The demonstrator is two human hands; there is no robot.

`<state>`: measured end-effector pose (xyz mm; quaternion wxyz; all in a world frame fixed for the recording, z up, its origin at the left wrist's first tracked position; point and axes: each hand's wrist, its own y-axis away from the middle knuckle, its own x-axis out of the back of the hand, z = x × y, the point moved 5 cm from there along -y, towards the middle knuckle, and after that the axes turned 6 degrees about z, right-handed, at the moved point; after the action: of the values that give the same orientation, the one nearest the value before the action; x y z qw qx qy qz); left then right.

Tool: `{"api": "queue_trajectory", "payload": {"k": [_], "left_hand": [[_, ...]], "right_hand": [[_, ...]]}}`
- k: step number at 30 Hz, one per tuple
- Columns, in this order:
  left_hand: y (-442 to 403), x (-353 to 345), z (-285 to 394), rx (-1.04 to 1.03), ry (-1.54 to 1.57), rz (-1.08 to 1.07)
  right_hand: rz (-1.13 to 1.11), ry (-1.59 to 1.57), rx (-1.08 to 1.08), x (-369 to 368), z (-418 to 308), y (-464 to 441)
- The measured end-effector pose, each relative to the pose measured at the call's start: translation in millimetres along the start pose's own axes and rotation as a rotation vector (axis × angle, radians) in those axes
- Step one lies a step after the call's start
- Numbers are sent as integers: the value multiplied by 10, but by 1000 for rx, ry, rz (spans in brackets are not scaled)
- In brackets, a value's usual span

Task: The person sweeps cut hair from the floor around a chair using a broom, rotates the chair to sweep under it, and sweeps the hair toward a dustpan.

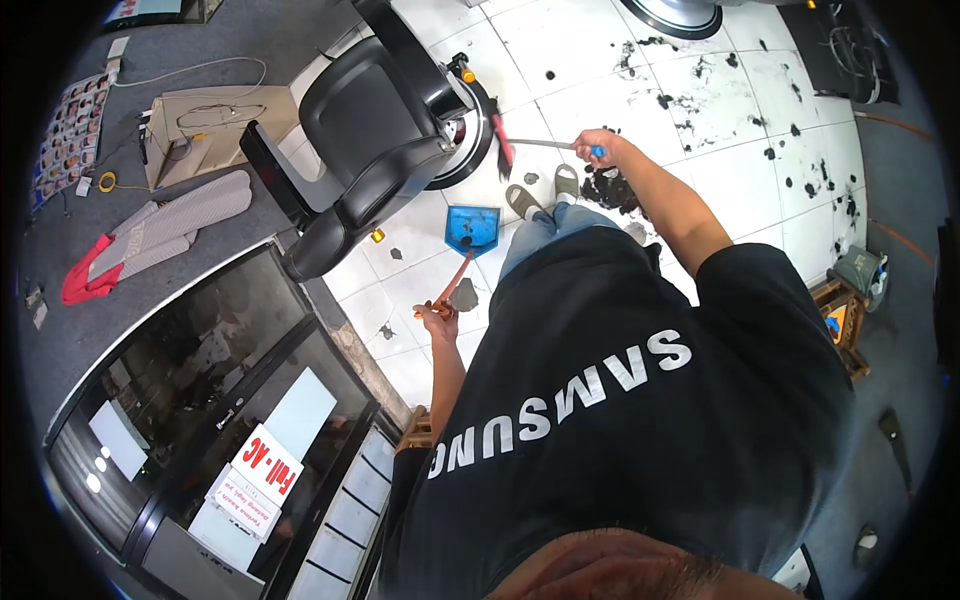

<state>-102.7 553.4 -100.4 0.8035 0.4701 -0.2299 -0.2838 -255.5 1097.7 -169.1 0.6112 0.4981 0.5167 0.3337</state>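
Observation:
My right hand (601, 150) is closed around the blue-tipped handle of a broom (545, 143). Its red head with dark bristles (503, 150) stands against the round base of a barber chair (368, 110). In my left hand (438, 320) is the orange handle of a blue dustpan (472, 216). The pan rests on the white tiles in front of my feet, with a dark clump of hair (466, 241) near its handle end. Beside my right foot lies a larger heap of cut black hair (612, 190).
Tufts of hair lie scattered over the tiled floor (720, 130) ahead and to the right. At left are a cardboard box (205, 135), a striped cloth with red trim (160, 235) and a glass door with signs (262, 470). Another chair base (680, 15) stands at the top.

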Motion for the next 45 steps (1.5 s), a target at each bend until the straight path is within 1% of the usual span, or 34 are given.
{"api": "queue_trajectory", "payload": {"k": [2,3,4,5,6,7,10,13,14,16,17,19,20,23,24,27,28,29,31,32,33,34,35,36,38,40,41,42,43,44,45], "left_hand": [[-142,-19,-11,-3,-36,-70],[-195,-6,-50,-4,-45,-101],[-277,19,-78,-42,-57,-73],[-223,-17,-67,-31,-71,-65],[-274,-24,-90,-2,-99,-106],[-327,-14,-95,26,-129,-147],[-235,-91,-111,77,-168,-171],[-384,-12,-176,35,-122,-60],[-346,-49,-153,44,-127,-93],[-179,-46,-65,60,-140,-153],[-293,8,-76,114,-140,-268],[-657,103,-134,224,-133,-495],[-522,79,-54,194,-155,-216],[-338,55,49,179,-147,-46],[-390,127,42,224,-137,-40],[-418,250,-24,145,-234,168],[-407,275,-29,128,-260,167],[-359,250,-10,102,-313,193],[-282,212,14,110,-310,359],[-305,250,21,115,-359,380],[-279,260,47,87,-362,469],[-229,256,89,56,-369,559],[-202,235,112,23,-376,645],[-133,192,173,-141,-523,806],[63,18,256,-323,-798,1030],[686,-426,492,-415,-397,1181],[857,-526,683,-626,-385,1300],[1070,-613,920,-996,-447,1350],[1201,-585,1226,-1150,-484,1414],[1474,-694,1551,-1223,-484,1433],[1772,-850,1868,-1462,-544,1405]], "right_hand": [[39,-120,25,168,-70,234],[41,-106,66,264,-73,293],[38,-89,101,331,-45,332],[31,-74,136,355,-19,355],[42,-73,122,296,15,427],[90,-55,151,202,69,449],[246,24,278,-183,235,687],[229,67,283,-516,294,883],[225,96,281,-617,259,898],[96,125,251,-692,171,630],[29,139,235,-716,111,460],[66,123,141,-777,-54,191],[84,119,92,-739,-146,90],[-3,45,48,-456,-418,-55],[42,-7,19,-353,-494,26],[74,-32,62,56,-712,303],[51,-209,5,160,-743,321],[85,-151,49,206,-758,352],[148,-21,153,221,-824,525],[253,41,216,81,-864,754],[229,143,260,57,-896,758],[191,180,264,-53,-955,872],[154,214,273,-167,-1077,974],[104,145,210,-161,-1165,768],[2,12,72,-97,-1376,281],[-65,-93,-24,102,-1635,92],[-99,-146,-68,159,-1711,48],[-58,-117,-30,233,-1776,56],[-15,-85,8,319,-1833,109],[29,-50,43,380,-1866,193],[73,-16,77,408,-1876,290]]}}
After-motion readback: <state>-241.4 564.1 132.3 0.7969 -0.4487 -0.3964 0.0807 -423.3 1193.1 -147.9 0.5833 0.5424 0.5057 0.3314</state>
